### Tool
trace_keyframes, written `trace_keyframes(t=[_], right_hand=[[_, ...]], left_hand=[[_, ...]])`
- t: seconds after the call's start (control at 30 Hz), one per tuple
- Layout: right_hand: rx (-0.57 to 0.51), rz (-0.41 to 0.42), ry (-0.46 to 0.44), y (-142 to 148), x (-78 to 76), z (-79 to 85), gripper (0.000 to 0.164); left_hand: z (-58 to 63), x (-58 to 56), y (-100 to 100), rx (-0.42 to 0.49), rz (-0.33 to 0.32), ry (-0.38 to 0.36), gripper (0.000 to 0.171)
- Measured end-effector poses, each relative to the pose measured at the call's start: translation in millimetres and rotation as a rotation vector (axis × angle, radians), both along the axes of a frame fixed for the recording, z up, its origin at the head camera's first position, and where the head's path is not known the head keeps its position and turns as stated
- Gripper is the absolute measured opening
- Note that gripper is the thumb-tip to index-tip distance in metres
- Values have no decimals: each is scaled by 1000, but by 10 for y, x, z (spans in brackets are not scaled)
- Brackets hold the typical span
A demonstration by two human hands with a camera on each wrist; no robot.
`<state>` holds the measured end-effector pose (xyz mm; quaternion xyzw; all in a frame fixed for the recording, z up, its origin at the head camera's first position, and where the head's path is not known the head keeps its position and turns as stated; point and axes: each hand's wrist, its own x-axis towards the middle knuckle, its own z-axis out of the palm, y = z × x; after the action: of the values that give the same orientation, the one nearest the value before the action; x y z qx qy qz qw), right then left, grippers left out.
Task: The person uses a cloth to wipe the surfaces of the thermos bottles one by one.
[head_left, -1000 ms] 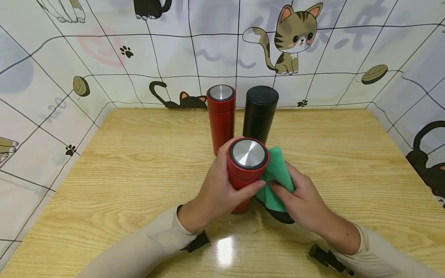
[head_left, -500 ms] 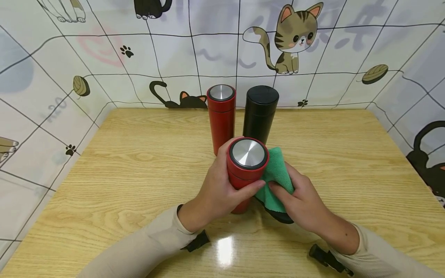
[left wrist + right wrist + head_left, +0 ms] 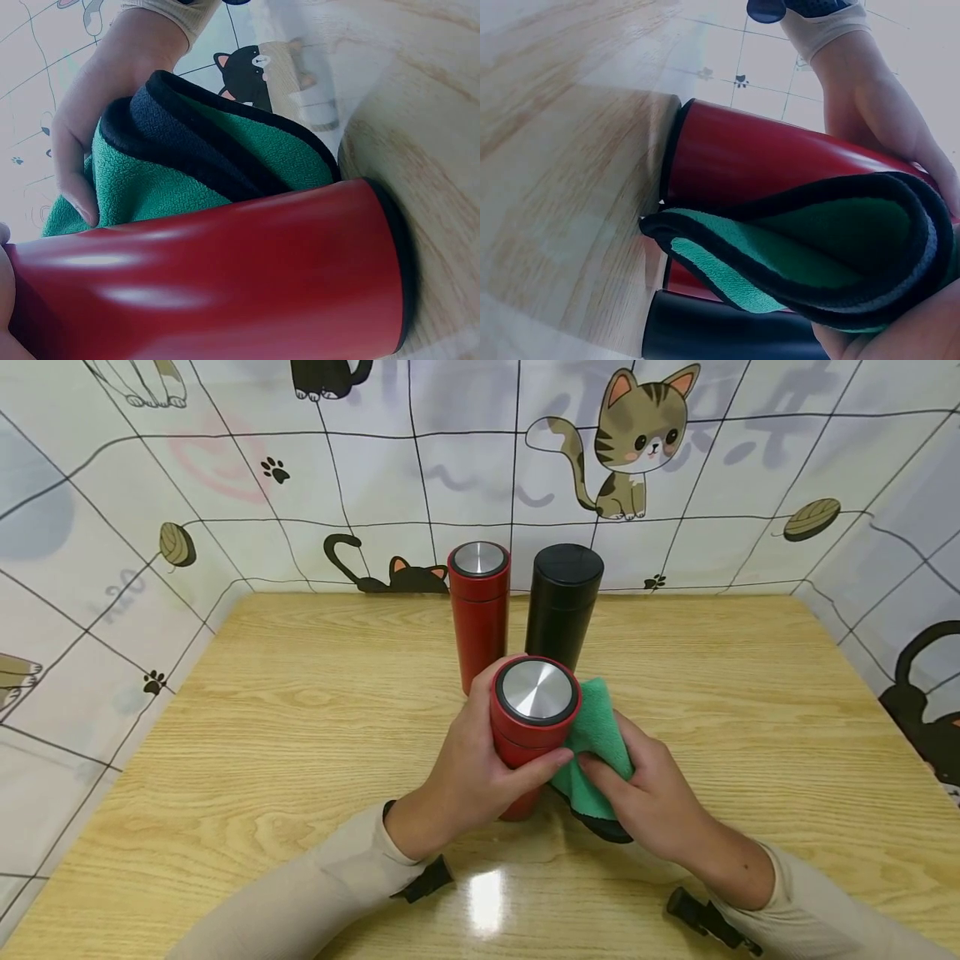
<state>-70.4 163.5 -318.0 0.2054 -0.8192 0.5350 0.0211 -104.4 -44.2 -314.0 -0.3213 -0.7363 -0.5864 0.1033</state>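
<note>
In the head view my left hand (image 3: 468, 768) grips a red thermos flask (image 3: 517, 745) round its upper part; a brushed metal disc tops its lid. The flask is upright, its black-rimmed base at the table in the left wrist view. My right hand (image 3: 660, 785) pinches a folded green cloth (image 3: 596, 739) between thumb and fingers, against the flask's right side. Dark edging and a dark reverse side show on the cloth (image 3: 217, 150) in the left wrist view. The fingers of my right hand behind the cloth are partly hidden.
Behind the held flask stand a second red thermos flask (image 3: 478, 618) and a black thermos flask (image 3: 562, 602), side by side. They rest on a wooden table (image 3: 300, 710). A cat-patterned wall covering (image 3: 465, 468) encloses the back and both sides.
</note>
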Motion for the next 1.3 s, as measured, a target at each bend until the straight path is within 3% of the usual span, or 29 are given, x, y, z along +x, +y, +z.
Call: trace_keyframes(t=[1.3], right_hand=[[11,18,-45,-4,-7,-29,52]], left_hand=[[-13,2,2,26,-18,-4,86]])
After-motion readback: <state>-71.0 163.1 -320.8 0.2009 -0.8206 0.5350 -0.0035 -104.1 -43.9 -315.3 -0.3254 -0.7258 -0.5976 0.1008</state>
